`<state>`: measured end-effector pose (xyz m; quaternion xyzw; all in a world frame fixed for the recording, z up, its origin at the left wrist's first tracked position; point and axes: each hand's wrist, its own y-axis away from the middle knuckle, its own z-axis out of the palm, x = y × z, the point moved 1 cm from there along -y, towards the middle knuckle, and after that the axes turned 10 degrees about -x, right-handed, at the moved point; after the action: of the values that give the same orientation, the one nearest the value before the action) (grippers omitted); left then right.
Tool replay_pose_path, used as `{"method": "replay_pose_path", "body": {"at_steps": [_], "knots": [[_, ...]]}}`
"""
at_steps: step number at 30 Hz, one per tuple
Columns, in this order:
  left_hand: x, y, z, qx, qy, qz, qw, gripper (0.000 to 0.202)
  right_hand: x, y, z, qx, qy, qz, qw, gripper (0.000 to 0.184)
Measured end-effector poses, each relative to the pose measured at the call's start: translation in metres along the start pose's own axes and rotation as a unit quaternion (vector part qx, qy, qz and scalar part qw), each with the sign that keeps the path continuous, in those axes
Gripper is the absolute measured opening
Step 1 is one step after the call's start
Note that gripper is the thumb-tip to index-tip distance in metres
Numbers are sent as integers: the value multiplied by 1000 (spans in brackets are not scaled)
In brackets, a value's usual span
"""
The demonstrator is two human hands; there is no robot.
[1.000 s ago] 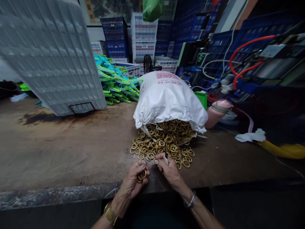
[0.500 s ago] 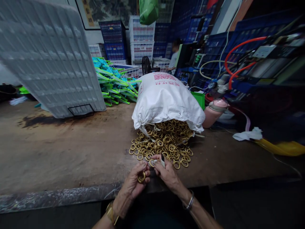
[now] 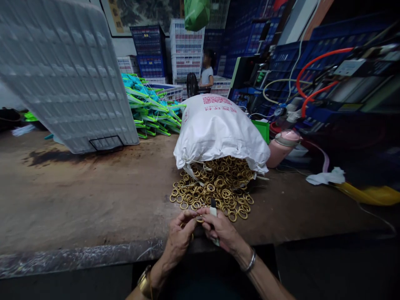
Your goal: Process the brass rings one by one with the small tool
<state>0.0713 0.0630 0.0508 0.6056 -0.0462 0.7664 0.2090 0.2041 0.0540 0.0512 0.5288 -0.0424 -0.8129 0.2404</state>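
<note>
A white sack [image 3: 218, 129] lies on the brown table [image 3: 78, 200] with a heap of brass rings [image 3: 215, 183] spilling from its mouth. My left hand [image 3: 179, 239] is closed near the table's front edge, holding a few brass rings. My right hand [image 3: 220, 229] is closed on a small white tool with a dark tip [image 3: 213, 208] and meets the left hand's fingertips over a ring. Both hands sit just in front of the heap.
A large grey ribbed panel [image 3: 65, 75] leans at the back left. Green plastic parts [image 3: 150, 108] are piled behind it, stacked blue and white crates [image 3: 187, 46] beyond. A machine with red hoses [image 3: 328, 83] fills the right. A person [image 3: 206, 73] is far behind.
My right hand has drawn back from the heap towards the left hand, and the two now touch at the fingertips. A person in the background has moved left into view.
</note>
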Motion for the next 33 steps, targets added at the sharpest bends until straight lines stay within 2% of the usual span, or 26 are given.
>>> {"method": "replay_pose_path", "body": {"at_steps": [3,6,9,12,15,17,22,27,33], "knots": [[-1,0,0,-59,14,-21,998,23,0,0,-2,-20,-41,18,999,23],[-2,0,1,-101,43,0,994,23,2,-1,-2,-27,-57,28,998,22],[-4,-1,0,-89,39,-23,995,23,3,-3,-1,-8,-14,25,1000,21],[-8,-2,-2,-60,24,-47,997,25,4,-4,0,43,110,-7,993,25],[-13,-3,-4,-52,25,-48,997,25,5,-7,-1,80,261,-68,960,26],[-14,-3,-6,-59,16,-49,997,23,8,-9,-3,84,314,-84,942,26],[-9,-1,-7,-99,4,-89,991,28,14,-11,-7,95,335,-64,935,29],[-8,-2,-7,-123,2,-76,989,31,11,-10,-6,92,332,-54,937,32],[-15,-1,-6,-131,60,-108,984,33,13,-11,-8,86,338,-61,935,35]]}}
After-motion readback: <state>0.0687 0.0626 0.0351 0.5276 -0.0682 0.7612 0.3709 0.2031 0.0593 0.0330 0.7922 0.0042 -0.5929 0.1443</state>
